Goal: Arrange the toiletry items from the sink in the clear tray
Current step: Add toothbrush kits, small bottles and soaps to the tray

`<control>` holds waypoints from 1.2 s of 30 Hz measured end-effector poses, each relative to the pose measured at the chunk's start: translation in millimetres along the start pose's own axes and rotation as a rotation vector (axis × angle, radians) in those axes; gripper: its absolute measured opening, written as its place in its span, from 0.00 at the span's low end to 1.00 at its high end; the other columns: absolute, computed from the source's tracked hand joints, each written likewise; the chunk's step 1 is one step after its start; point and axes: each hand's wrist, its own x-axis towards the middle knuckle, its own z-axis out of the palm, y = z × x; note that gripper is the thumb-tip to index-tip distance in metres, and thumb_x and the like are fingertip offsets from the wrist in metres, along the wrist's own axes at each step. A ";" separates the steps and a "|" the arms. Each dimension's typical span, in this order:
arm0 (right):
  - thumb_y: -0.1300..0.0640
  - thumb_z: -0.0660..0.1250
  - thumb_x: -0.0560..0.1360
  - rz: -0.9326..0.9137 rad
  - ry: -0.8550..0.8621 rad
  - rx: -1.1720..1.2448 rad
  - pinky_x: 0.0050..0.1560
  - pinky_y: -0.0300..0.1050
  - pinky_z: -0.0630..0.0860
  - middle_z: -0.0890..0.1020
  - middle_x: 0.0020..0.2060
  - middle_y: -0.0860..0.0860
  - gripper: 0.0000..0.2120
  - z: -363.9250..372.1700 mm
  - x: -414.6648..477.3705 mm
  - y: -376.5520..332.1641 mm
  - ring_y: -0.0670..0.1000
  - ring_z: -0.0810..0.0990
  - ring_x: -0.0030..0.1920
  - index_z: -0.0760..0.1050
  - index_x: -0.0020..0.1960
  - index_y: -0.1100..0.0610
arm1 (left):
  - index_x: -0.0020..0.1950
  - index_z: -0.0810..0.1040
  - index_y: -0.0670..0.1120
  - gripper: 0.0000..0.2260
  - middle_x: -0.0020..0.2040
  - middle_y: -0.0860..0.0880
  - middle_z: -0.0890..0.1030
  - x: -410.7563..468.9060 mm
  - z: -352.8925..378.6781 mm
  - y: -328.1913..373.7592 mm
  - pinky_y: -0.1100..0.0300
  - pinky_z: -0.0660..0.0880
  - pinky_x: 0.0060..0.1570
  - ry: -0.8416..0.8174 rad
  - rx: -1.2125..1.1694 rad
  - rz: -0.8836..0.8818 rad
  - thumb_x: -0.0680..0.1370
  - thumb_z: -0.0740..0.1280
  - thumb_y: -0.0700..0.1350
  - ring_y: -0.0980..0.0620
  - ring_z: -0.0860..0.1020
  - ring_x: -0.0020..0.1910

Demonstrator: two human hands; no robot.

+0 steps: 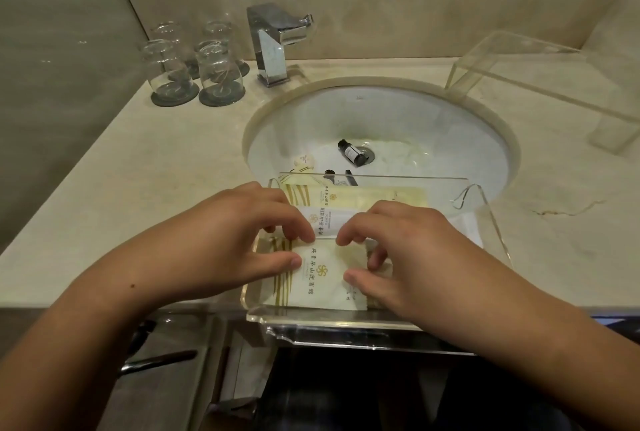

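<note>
The clear tray (485, 212) sits on the counter's front edge, overlapping the sink (450, 126). Inside it lie cream toiletry packets: a square one (322, 278) nearest me, a narrow white one (329, 219) behind it, and a long one (374, 197) at the back. My left hand (239, 240) pinches the square packet's left side, thumb on top. My right hand (408, 250) pinches its right side. In the sink lie a small dark bottle (351, 152) by the drain, a cream packet (306, 160) and another dark bottle (329, 174) partly behind the tray wall.
Several upturned glasses (214, 74) stand on dark coasters at the back left. A chrome faucet (273, 43) rises behind the basin. A clear acrylic stand (554, 84) occupies the back right. The counter edge runs just under the tray.
</note>
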 end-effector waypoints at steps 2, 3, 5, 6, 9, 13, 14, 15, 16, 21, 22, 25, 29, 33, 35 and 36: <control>0.44 0.71 0.74 -0.003 -0.007 -0.010 0.52 0.44 0.77 0.72 0.47 0.38 0.14 0.2 0.2 0.2 0.40 0.75 0.47 0.76 0.59 0.41 | 0.56 0.82 0.65 0.14 0.52 0.65 0.80 -0.9 1.2 0.5 0.67 0.71 0.48 0.000 0.002 -0.004 0.72 0.67 0.64 0.62 0.75 0.54; 0.44 0.71 0.74 -0.006 -0.013 -0.016 0.53 0.44 0.77 0.72 0.47 0.37 0.14 0.4 0.3 0.6 0.40 0.74 0.47 0.77 0.59 0.41 | 0.56 0.82 0.65 0.14 0.52 0.65 0.80 -1.5 1.6 0.5 0.66 0.72 0.48 0.003 0.003 -0.004 0.72 0.67 0.64 0.62 0.75 0.55; 0.44 0.70 0.74 -0.014 -0.019 -0.022 0.53 0.43 0.77 0.71 0.48 0.37 0.14 0.8 0.0 1.2 0.39 0.73 0.47 0.78 0.60 0.41 | 0.56 0.82 0.65 0.14 0.53 0.65 0.79 -2.5 1.5 0.8 0.63 0.74 0.50 0.009 -0.003 -0.008 0.72 0.67 0.64 0.61 0.75 0.55; 0.43 0.70 0.74 -0.016 -0.021 -0.024 0.52 0.43 0.77 0.70 0.48 0.36 0.14 1.0 -0.3 1.8 0.39 0.74 0.47 0.78 0.60 0.41 | 0.56 0.82 0.65 0.14 0.53 0.65 0.79 -2.8 1.4 0.8 0.62 0.75 0.50 0.011 -0.009 -0.011 0.72 0.68 0.64 0.61 0.75 0.55; 0.43 0.70 0.74 -0.018 -0.024 -0.018 0.52 0.44 0.78 0.70 0.49 0.36 0.15 1.8 -0.6 3.8 0.40 0.75 0.46 0.77 0.60 0.40 | 0.57 0.82 0.65 0.14 0.53 0.65 0.79 -2.7 1.2 0.4 0.61 0.75 0.51 0.012 -0.017 -0.008 0.73 0.68 0.64 0.61 0.75 0.56; 0.43 0.70 0.74 -0.041 -0.004 -0.005 0.51 0.42 0.77 0.70 0.49 0.36 0.15 -0.1 -0.2 5.2 0.40 0.76 0.46 0.78 0.60 0.41 | 0.56 0.81 0.66 0.14 0.53 0.65 0.79 -2.5 1.4 -1.1 0.67 0.73 0.48 0.013 -0.030 -0.010 0.72 0.68 0.65 0.61 0.75 0.56; 0.44 0.71 0.74 -0.045 0.002 -0.002 0.51 0.41 0.77 0.71 0.49 0.36 0.14 -1.6 0.6 5.8 0.39 0.75 0.46 0.79 0.60 0.41 | 0.56 0.81 0.67 0.14 0.53 0.65 0.79 -2.6 0.8 -1.1 0.69 0.73 0.48 0.019 -0.040 -0.008 0.72 0.67 0.65 0.61 0.75 0.56; 0.44 0.71 0.74 -0.049 0.011 -0.001 0.51 0.39 0.76 0.72 0.50 0.36 0.14 -3.8 1.7 6.5 0.39 0.75 0.46 0.79 0.59 0.41 | 0.56 0.81 0.67 0.13 0.53 0.65 0.79 -2.5 -0.3 -0.9 0.71 0.71 0.47 0.031 -0.049 -0.004 0.73 0.67 0.65 0.61 0.76 0.56; 0.43 0.71 0.74 -0.054 0.022 0.000 0.51 0.38 0.75 0.73 0.50 0.37 0.13 -6.8 3.4 7.6 0.39 0.76 0.45 0.79 0.58 0.41 | 0.56 0.81 0.67 0.12 0.53 0.65 0.78 -2.1 -2.2 -1.0 0.73 0.70 0.47 0.048 -0.054 0.001 0.74 0.67 0.65 0.61 0.76 0.56; 0.42 0.71 0.72 -0.052 0.089 0.015 0.42 0.29 0.68 0.78 0.50 0.39 0.11 -34.4 21.6 16.3 0.40 0.81 0.40 0.82 0.54 0.41 | 0.54 0.82 0.65 0.08 0.50 0.62 0.81 11.7 -22.6 -5.8 0.71 0.71 0.45 0.139 -0.106 -0.021 0.76 0.67 0.60 0.59 0.77 0.53; 0.43 0.71 0.72 -0.052 0.112 0.023 0.42 0.29 0.68 0.80 0.49 0.40 0.11 -41.7 27.9 19.6 0.42 0.82 0.40 0.82 0.53 0.42 | 0.54 0.82 0.64 0.08 0.50 0.63 0.81 17.4 -27.4 -8.1 0.70 0.72 0.43 0.161 -0.126 -0.029 0.77 0.67 0.59 0.60 0.78 0.51; 0.43 0.71 0.73 -0.022 0.182 0.043 0.42 0.34 0.73 0.82 0.48 0.42 0.09 -60.1 50.0 35.0 0.43 0.82 0.40 0.83 0.52 0.41 | 0.53 0.84 0.62 0.07 0.48 0.65 0.81 39.3 -38.2 -19.3 0.69 0.71 0.39 0.227 -0.194 -0.069 0.78 0.68 0.55 0.62 0.78 0.45; 0.42 0.70 0.73 0.047 0.148 0.071 0.44 0.39 0.77 0.82 0.47 0.37 0.07 -70.2 82.0 62.6 0.42 0.82 0.41 0.82 0.50 0.40 | 0.54 0.84 0.61 0.07 0.46 0.67 0.82 76.6 -39.6 -45.6 0.68 0.69 0.41 0.203 -0.179 -0.143 0.80 0.69 0.50 0.65 0.78 0.45; 0.44 0.71 0.74 0.074 0.008 0.049 0.46 0.42 0.78 0.84 0.46 0.36 0.06 -67.8 111.4 91.0 0.41 0.83 0.42 0.82 0.50 0.39 | 0.55 0.83 0.61 0.07 0.51 0.62 0.84 112.0 -27.3 -70.6 0.72 0.68 0.41 0.058 -0.103 -0.166 0.80 0.70 0.49 0.66 0.79 0.50; 0.47 0.71 0.74 0.074 -0.059 0.047 0.46 0.41 0.77 0.84 0.45 0.34 0.06 -63.7 123.5 105.9 0.41 0.83 0.42 0.82 0.51 0.38 | 0.56 0.83 0.61 0.08 0.52 0.63 0.84 126.9 -21.5 -79.9 0.71 0.70 0.44 -0.022 -0.071 -0.172 0.79 0.71 0.49 0.67 0.79 0.50; 0.48 0.72 0.75 0.070 -0.091 0.050 0.47 0.40 0.77 0.84 0.45 0.34 0.07 -60.9 129.1 113.2 0.41 0.83 0.42 0.82 0.52 0.38 | 0.57 0.82 0.61 0.08 0.52 0.63 0.84 133.4 -18.6 -83.7 0.70 0.72 0.46 -0.066 -0.060 -0.178 0.79 0.72 0.49 0.67 0.79 0.51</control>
